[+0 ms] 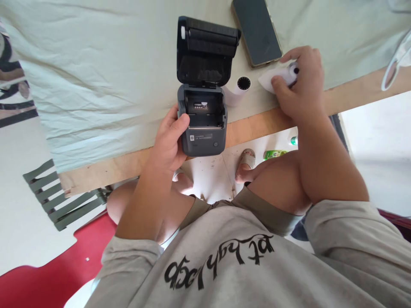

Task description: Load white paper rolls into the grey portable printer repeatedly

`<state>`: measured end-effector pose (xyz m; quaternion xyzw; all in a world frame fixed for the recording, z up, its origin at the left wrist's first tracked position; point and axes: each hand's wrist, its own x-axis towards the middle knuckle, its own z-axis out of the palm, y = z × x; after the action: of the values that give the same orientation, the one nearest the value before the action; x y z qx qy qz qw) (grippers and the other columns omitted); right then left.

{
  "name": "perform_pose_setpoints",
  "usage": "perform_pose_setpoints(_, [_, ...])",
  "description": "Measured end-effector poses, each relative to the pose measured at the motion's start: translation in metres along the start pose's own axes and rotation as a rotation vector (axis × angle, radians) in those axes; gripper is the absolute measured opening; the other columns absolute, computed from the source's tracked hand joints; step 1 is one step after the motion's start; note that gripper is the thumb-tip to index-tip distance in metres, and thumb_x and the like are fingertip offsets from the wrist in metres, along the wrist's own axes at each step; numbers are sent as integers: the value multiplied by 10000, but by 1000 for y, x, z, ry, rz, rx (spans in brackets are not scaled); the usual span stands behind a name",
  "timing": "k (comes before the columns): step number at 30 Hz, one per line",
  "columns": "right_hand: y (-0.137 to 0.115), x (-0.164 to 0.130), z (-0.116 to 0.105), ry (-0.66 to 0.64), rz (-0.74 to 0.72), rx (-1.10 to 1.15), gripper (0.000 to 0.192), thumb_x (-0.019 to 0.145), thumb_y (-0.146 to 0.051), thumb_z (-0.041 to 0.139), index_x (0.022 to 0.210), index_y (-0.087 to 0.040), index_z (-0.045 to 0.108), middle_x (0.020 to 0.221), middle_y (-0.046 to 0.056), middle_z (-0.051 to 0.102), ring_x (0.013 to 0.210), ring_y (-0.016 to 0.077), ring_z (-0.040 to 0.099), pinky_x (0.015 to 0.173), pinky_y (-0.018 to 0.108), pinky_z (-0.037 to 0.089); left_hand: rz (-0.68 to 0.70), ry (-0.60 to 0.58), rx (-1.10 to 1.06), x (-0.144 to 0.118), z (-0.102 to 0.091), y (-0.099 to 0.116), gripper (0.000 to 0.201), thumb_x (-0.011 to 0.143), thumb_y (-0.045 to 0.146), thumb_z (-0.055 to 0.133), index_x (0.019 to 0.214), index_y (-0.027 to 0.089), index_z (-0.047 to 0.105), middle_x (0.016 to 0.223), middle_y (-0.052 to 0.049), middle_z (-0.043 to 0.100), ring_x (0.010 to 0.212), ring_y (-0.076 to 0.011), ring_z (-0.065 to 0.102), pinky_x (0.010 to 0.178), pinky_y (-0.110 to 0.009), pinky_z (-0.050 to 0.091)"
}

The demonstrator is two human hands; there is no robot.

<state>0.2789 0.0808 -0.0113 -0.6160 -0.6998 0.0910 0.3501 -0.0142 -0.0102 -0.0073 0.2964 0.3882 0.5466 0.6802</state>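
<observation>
My left hand [171,139] grips a dark grey label printer [205,143] by its left side, thumb on the front edge. The printer's black lid [207,51] is flipped up, and its paper bay shows no roll inside. On the right, my right hand [302,81] is closed around a small white paper roll [282,79] with a loose end sticking out to the left. Another white roll [237,92] with a dark core stands on the cloth between the printer and my right hand, partly hidden behind the printer.
A smartphone [258,32] lies face up beyond the rolls. Pale green cloth [112,77] covers the table, whose wooden edge [257,128] runs along the front. A white looped strap [393,64] is at the far right. A green packet [274,154] lies on the floor below.
</observation>
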Motion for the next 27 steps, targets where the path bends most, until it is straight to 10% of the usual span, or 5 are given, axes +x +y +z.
perform_pose_setpoints(4, [8, 0, 1, 14, 69, 164, 769, 573, -10, 664, 1257, -270, 428, 919, -9, 557, 722, 144, 448, 667, 292, 368, -3, -10, 5, 0, 0, 1, 281, 868, 405, 718, 1076, 217, 698, 982, -16, 752, 1137, -265, 711, 914, -362, 624])
perform_pose_setpoints(14, [0, -7, 3, -51, -116, 206, 623, 646, -125, 670, 1202, -343, 493, 1145, 17, 599, 1040, 246, 551, 967, 480, 462, 37, 23, 95, 2, 3, 0, 313, 844, 460, 725, 1036, 215, 692, 961, -40, 754, 1050, -268, 733, 861, -367, 620])
perform_pose_setpoints(17, [-7, -5, -1, -33, 127, 577, 741, 652, -194, 698, 1279, -419, 373, 1053, -35, 614, 944, 221, 607, 762, 399, 511, 50, 33, 119, 1, 4, 0, 308, 837, 480, 723, 997, 220, 678, 955, -42, 751, 1065, -274, 726, 843, -371, 617])
perform_pose_setpoints(22, [-26, -2, -8, -76, 549, 1034, 274, 716, -353, 552, 980, -351, 480, 1084, -33, 648, 1119, 232, 641, 668, 357, 516, 45, 23, 126, 2, 4, 0, 315, 838, 491, 714, 1006, 230, 666, 972, -40, 751, 1081, -275, 720, 824, -372, 611])
perform_pose_setpoints(27, [-77, -20, -14, 27, 59, 665, 526, 801, -221, 489, 1322, -258, 424, 1411, 44, 477, 1017, 186, 635, 788, 390, 583, 25, 14, 127, 1, 5, 1, 304, 856, 462, 704, 1047, 228, 677, 1008, -35, 753, 1085, -251, 714, 828, -323, 601])
